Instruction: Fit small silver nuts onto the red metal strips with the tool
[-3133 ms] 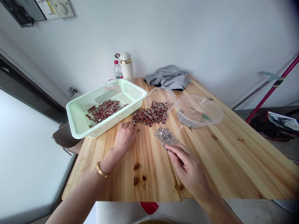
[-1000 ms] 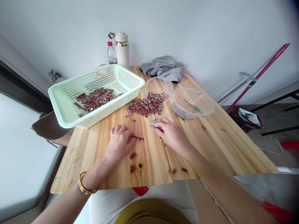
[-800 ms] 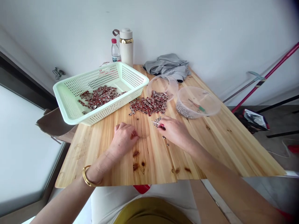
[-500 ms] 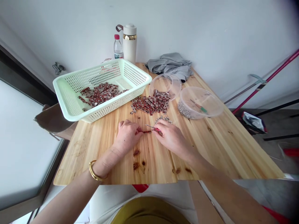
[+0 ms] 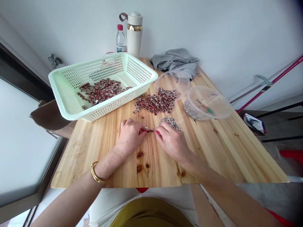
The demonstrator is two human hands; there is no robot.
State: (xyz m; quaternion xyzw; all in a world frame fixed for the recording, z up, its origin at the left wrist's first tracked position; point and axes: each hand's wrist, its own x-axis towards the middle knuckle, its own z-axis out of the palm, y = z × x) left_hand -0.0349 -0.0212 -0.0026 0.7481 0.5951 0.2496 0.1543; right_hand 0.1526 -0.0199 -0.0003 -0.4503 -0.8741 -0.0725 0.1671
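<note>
My left hand [image 5: 132, 134] is closed on the left end of a small reddish-brown strip [image 5: 150, 131] just above the wooden table. In my right hand [image 5: 174, 140] is a thin screwdriver [image 5: 150, 129] with a red handle, its metal shaft pointing left over the strip toward my left fingertips. Small silver nuts or similar metal parts [image 5: 170, 122] lie right behind my right hand. Farther back is a pile of reddish-brown strips [image 5: 156, 102]. The tip of the screwdriver is partly hidden at my left fingers.
A pale green basket [image 5: 106, 108] with more strips stands at the back left. Behind it are a white flask [image 5: 134, 37] and a bottle [image 5: 121, 41]. A clear tub [image 5: 221, 108] with metal parts and a green-handled tool, a round lid [image 5: 184, 83] and grey cloth [image 5: 175, 60] lie right.
The screwdriver shaft now lies lower and flatter over the strip. My right hand has shifted slightly, uncovering more of the small metal parts. The whole view has also shifted a little.
</note>
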